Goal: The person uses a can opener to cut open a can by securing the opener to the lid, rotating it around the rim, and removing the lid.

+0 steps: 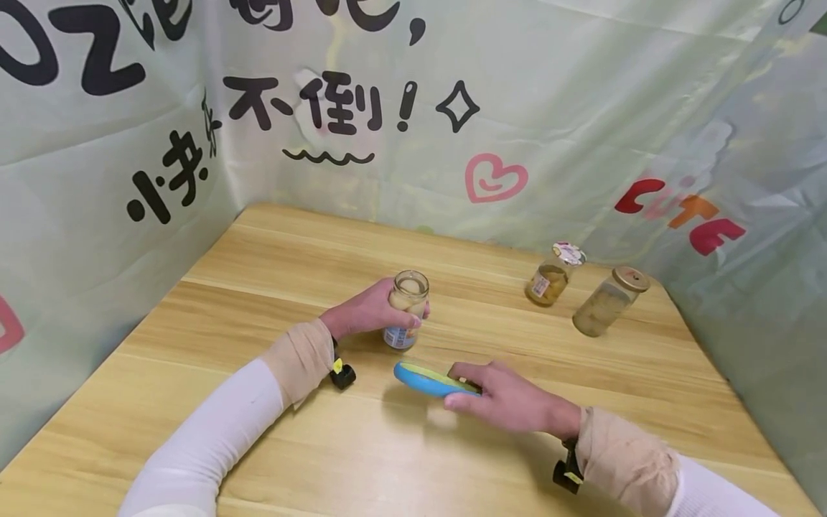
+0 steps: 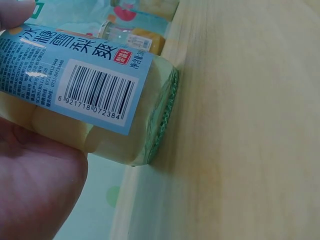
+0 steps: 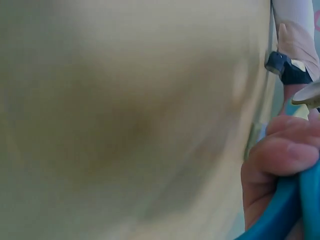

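My left hand grips a lidless glass jar around its side, keeping it upright on the table. Pale fruit pieces fill the jar; its blue label with a barcode shows in the left wrist view. To the right and nearer, my right hand holds a blue-and-green jar opener above the table, thumb and fingers around its handles. Close by those fingers, the right wrist view shows a pale, gold-rimmed lid. A blurred pale shape appears under the opener in the head view.
Two lidded jars stand at the back right: one with a patterned lid, one with a gold lid. Printed cloth walls border the wooden table at the back and sides. Each wrist wears a small black camera.
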`<state>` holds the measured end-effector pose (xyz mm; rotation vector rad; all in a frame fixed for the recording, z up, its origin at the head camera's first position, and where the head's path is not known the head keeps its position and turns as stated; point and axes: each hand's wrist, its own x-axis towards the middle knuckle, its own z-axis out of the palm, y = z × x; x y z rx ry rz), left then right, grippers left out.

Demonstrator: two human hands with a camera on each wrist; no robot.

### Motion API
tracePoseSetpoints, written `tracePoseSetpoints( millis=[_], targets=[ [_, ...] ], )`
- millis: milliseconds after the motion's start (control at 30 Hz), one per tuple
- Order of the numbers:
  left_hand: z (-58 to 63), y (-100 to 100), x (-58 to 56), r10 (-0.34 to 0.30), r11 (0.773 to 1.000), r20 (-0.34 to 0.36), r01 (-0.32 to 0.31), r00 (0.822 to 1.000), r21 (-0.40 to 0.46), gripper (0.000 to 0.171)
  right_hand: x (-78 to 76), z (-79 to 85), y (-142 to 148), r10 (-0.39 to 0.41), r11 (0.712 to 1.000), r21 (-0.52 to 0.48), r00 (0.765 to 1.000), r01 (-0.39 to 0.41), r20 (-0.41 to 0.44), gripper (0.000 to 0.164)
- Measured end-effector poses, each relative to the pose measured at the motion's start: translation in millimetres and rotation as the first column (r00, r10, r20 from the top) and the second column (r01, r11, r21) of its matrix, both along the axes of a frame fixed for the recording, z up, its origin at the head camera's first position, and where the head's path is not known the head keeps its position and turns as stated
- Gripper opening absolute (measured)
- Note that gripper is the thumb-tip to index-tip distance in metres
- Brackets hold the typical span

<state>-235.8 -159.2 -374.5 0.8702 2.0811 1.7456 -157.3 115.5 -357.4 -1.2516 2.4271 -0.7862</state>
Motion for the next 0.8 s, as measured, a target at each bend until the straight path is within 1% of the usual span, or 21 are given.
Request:
tracePoseSetpoints(
  millis=[67,100,133,200,233,300,367,433,500,533,600,667,700,767,800],
  targets=[
    [0.3,0.6,0.5,0.005,1.0,-0.005,-0.005,1.0,-0.004,0.03,2.2,-2.1,-1.3,-0.034,0.999,0.013,0.995,0.033,0.097,0.014],
    [0.5,0.8,0.8,0.007,1.0,-0.007,-0.007,1.0,-0.004,0.029,3.3,-2.9,-1.8,-0.055,0.998,0.016,0.987,0.053,0.151,0.019],
    [0.4,1.0,0.9,0.01,1.0,-0.008,-0.01,1.0,-0.004,0.029,4.5,-3.4,-2.3,-0.076,0.997,0.02,0.975,0.074,0.209,0.024],
    [1.1,0.8,1.7,0.008,1.0,-0.011,-0.008,1.0,-0.002,0.028,7.0,-3.6,-3.8,-0.115,0.993,0.021,0.937,0.114,0.33,0.033],
    [1.3,0.7,1.7,0.006,1.0,-0.013,-0.006,1.0,-0.001,0.028,8.2,-3.6,-4.7,-0.131,0.991,0.015,0.909,0.136,0.395,0.037],
    [1.9,0.5,1.9,0.0,1.0,-0.016,0.0,1.0,0.003,0.027,11.4,-3.3,-6.9,-0.155,0.984,0.007,0.834,0.178,0.529,0.044],
    [1.7,0.3,2.0,-0.004,1.0,-0.019,0.004,1.0,0.001,0.026,14.8,-3.8,-9.4,-0.161,0.978,-0.003,0.769,0.207,0.618,0.049],
    [1.2,0.2,1.7,-0.004,1.0,-0.016,0.004,1.0,0.003,0.027,18.8,-4.4,-12.1,-0.148,0.974,-0.02,0.7,0.226,0.698,0.053],
    [0.9,0.0,1.5,-0.002,1.0,-0.008,0.002,1.0,0.004,0.028,23.4,-5.2,-14.9,-0.121,0.972,-0.043,0.655,0.229,0.746,0.058],
    [0.7,-0.1,1.4,0.0,1.0,-0.005,0.0,1.0,0.004,0.029,25.8,-5.9,-16.2,-0.103,0.972,-0.06,0.636,0.229,0.765,0.059],
    [0.2,-0.1,1.0,0.003,1.0,0.0,-0.003,1.0,0.005,0.03,30.7,-7.2,-18.5,-0.066,0.968,-0.089,0.577,0.236,0.814,0.062],
    [-0.3,-0.1,0.8,0.007,1.0,0.0,-0.007,1.0,0.003,0.031,35.3,-9.0,-20.7,-0.025,0.966,-0.12,0.542,0.231,0.84,0.063],
    [-0.6,0.0,0.6,0.01,1.0,-0.001,-0.01,1.0,0.001,0.031,37.4,-9.9,-21.7,-0.01,0.964,-0.13,0.519,0.231,0.854,0.064],
    [-1.3,0.2,0.3,0.011,1.0,0.004,-0.011,1.0,-0.001,0.031,40.8,-11.5,-23.0,0.015,0.961,-0.146,0.485,0.234,0.874,0.063],
    [-1.5,0.4,0.1,0.012,1.0,0.006,-0.012,1.0,-0.002,0.031,42.2,-12.3,-23.6,0.024,0.96,-0.155,0.48,0.234,0.877,0.064]
  ],
)
